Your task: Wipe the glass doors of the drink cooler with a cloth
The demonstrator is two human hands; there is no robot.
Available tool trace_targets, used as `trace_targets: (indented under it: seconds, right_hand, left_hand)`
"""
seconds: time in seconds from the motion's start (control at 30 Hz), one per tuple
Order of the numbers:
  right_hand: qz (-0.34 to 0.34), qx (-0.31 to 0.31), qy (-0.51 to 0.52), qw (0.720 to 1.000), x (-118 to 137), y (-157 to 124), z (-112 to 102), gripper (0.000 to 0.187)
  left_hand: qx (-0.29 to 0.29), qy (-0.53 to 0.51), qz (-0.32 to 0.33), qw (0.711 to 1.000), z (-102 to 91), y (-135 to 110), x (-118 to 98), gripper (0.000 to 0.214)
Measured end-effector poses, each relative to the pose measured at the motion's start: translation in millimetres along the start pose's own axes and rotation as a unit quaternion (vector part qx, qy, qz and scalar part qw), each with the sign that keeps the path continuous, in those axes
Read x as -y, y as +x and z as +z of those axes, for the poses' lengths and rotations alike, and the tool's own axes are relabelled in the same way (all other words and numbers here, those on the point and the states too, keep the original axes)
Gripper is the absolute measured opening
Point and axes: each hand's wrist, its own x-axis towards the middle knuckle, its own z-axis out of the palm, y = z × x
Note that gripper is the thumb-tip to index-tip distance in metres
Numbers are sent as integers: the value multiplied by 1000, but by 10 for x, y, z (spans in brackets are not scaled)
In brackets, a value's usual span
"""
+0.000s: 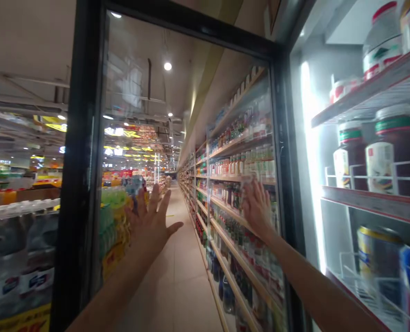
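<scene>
The glass door (pixel 194 129) of a cooler stands swung out straight ahead of both hands, its pane filling the space between them and beyond. The left hand (pixel 152 222) is spread flat with the fingers splayed and the thumb out, and the palm looks pressed to the pane. The right hand (pixel 258 207) is likewise flat and released, near the door's hinged edge, grasping nothing. The door is probably heavy and stiff, turning only on its hinges. The pane is smooth and slippery under a palm and breakable if struck, so the surer hold is likely the black frame (pixel 80 175) left of the left hand; no handle shows. Right of the right hand the cooler (pixel 296 138) is open, with a bright light strip (pixel 311 161) down its side. Its wire shelves (pixel 374 200) carry dark bottles (pixel 384 157) with green caps, and below them stand cans (pixel 377 258). Through the glass, beyond the hands, long aisle shelves (pixel 232 216) of drinks run away along a tiled floor (pixel 184 281). Left of the frame sit shrink-wrapped water packs (pixel 18 249).
</scene>
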Motion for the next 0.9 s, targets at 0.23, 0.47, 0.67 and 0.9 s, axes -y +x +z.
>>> trace_targets:
  seconds: [0.23,0.47,0.67,0.9]
  right_hand:
    - [-97,29,15,995,187,121,64,48]
    - [117,-39,-29,992,23,270,60,51]
    - [-115,15,10,993,166,281,52,44]
    - [86,-63,-16,994,130,425,51,47]
  left_hand:
    - [-9,14,5,1000,-27,-14,-1,76]
    - [-28,5,40,999,-167,294,-17,82]
    - [-64,3,48,997,-68,389,-35,89]
    - [-60,18,46,997,-120,371,-51,90]
